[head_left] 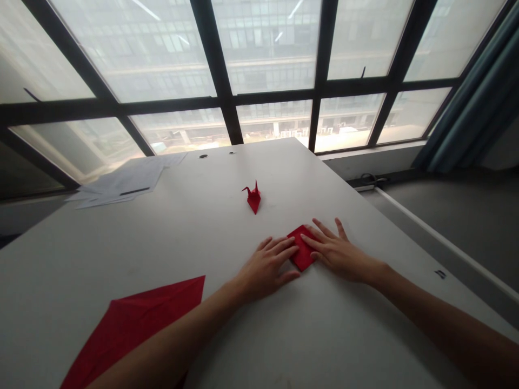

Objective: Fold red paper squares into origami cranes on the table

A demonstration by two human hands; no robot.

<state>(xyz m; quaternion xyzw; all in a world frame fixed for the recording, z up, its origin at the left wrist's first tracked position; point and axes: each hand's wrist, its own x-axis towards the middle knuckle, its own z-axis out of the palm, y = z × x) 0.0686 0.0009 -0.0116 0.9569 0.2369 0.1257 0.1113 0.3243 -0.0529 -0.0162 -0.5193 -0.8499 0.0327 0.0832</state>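
red paper crane (253,198), large red sheet (138,324), white papers (125,183), window (259,70)

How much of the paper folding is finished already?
One red paper crane stands finished farther back on the white table. In hand: a small folded red paper square, pressed flat under the fingers of the left hand and right hand, looking only a few folds in. A large red sheet near the left arm lies unfolded.

Folded square (302,249): matt red paper | table (203,237): smooth white, faint sheen | crane (253,198): creased red paper
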